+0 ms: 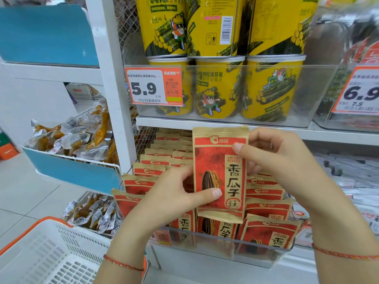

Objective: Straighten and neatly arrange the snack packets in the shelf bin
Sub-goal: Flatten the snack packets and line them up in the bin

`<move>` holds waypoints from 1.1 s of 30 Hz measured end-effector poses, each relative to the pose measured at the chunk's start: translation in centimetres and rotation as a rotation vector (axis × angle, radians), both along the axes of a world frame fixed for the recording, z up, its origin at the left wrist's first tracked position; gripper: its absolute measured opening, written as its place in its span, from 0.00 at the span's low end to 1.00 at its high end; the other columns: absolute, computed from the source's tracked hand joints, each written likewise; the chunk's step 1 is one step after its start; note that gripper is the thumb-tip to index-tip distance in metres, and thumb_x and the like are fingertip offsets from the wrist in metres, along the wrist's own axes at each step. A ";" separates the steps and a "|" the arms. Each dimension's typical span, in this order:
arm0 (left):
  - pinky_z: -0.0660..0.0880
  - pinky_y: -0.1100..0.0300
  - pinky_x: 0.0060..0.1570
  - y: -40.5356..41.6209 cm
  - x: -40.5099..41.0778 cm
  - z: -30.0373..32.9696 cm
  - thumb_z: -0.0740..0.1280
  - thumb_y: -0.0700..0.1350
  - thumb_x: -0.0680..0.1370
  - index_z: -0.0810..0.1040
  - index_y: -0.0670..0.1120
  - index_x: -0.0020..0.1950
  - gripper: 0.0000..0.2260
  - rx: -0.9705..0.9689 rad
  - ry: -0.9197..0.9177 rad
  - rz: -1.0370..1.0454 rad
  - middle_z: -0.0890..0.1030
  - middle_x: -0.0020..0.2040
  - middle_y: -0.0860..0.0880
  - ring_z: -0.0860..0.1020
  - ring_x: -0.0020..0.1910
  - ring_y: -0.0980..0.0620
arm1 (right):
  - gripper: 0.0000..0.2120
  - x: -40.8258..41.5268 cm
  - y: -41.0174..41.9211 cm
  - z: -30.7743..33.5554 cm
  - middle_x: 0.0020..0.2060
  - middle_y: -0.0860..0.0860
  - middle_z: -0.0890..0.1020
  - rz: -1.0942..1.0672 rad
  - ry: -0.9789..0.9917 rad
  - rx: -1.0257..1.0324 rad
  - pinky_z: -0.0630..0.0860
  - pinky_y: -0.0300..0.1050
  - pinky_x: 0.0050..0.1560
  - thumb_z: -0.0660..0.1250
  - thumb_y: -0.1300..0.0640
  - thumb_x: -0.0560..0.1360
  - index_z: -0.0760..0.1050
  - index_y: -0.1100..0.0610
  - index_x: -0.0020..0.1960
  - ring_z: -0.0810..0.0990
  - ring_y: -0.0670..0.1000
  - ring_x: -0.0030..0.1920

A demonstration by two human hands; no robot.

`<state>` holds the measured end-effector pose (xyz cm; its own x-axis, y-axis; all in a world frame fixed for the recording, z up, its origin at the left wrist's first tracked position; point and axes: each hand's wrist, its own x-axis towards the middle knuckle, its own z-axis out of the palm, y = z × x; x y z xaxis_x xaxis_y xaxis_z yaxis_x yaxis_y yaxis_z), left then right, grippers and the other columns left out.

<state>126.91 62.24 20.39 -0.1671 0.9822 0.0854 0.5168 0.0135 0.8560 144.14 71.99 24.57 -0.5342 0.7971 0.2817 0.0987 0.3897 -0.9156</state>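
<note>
shop aisle, white shelving (225,121) over pale floor tiles (24,193). lower shelf carries a clear-fronted shelf bin (215,242) filled with red and tan snack packets (266,208) standing in rows, several leaning at uneven angles. one held packet (220,173) is raised upright above the bin, front face toward the camera. left hand (174,193) pinches its lower left edge: thumb flat across the front near the bottom, fingers curled behind. right hand (279,156) pinches the upper right edge, thumb on the front near the top, remaining fingers curled behind; both hands clamped on the same packet. thin red cord bracelets at each wrist. shelf above: yellow snack canisters (217,89) in a clear tray, price tag 5.9 (153,87) at its front, second tag 6.9 (361,91) to the right. left of the upright: blue-fronted wire racks (73,171) of vacuum-packed snacks. white shopping basket (51,253) with orange rim at lower left, beside the left forearm.
</note>
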 end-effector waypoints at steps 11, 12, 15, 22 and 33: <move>0.74 0.65 0.55 0.4 -0.3 -0.7 0.72 0.58 0.73 0.78 0.62 0.59 0.15 -0.099 0.326 0.038 0.81 0.53 0.64 0.77 0.54 0.67 | 0.05 1.1 0.7 -0.3 0.32 0.50 0.83 0.123 -0.452 0.042 0.76 0.40 0.36 0.74 0.52 0.69 0.80 0.52 0.37 0.81 0.45 0.31; 0.75 0.63 0.55 0.4 -0.3 -0.7 0.72 0.58 0.73 0.78 0.62 0.57 0.13 -0.095 0.314 0.038 0.82 0.52 0.64 0.77 0.53 0.66 | 0.05 1.0 0.6 -0.4 0.32 0.49 0.83 0.142 -0.471 0.032 0.74 0.36 0.32 0.74 0.51 0.69 0.81 0.52 0.38 0.81 0.44 0.30; 0.77 0.55 0.51 0.4 -0.4 -0.7 0.71 0.59 0.73 0.79 0.59 0.48 0.07 -0.002 0.286 0.070 0.83 0.46 0.57 0.79 0.47 0.60 | 0.06 0.8 0.5 -0.4 0.32 0.49 0.83 0.154 -0.471 0.078 0.68 0.30 0.28 0.74 0.48 0.67 0.82 0.50 0.37 0.77 0.42 0.27; 0.74 0.56 0.53 0.6 0.1 -0.7 0.74 0.53 0.72 0.80 0.57 0.36 0.06 0.015 0.266 0.068 0.80 0.38 0.65 0.78 0.46 0.64 | 0.07 0.7 0.7 -0.9 0.31 0.47 0.82 0.140 -0.652 0.102 0.73 0.42 0.36 0.77 0.47 0.65 0.83 0.48 0.32 0.75 0.42 0.31; 0.74 0.59 0.49 0.9 0.3 -0.3 0.76 0.54 0.71 0.84 0.53 0.40 0.06 -0.249 0.408 0.080 0.81 0.39 0.60 0.76 0.45 0.63 | 0.10 -0.1 0.7 -1.8 0.30 0.42 0.80 0.197 -0.764 0.100 0.71 0.37 0.36 0.76 0.43 0.66 0.83 0.49 0.35 0.76 0.39 0.33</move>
<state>127.20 63.15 20.10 -0.2444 0.9666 -0.0769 0.7986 0.2456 0.5494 144.00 72.65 22.78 -0.7367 0.6584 -0.1542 0.6062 0.5421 -0.5819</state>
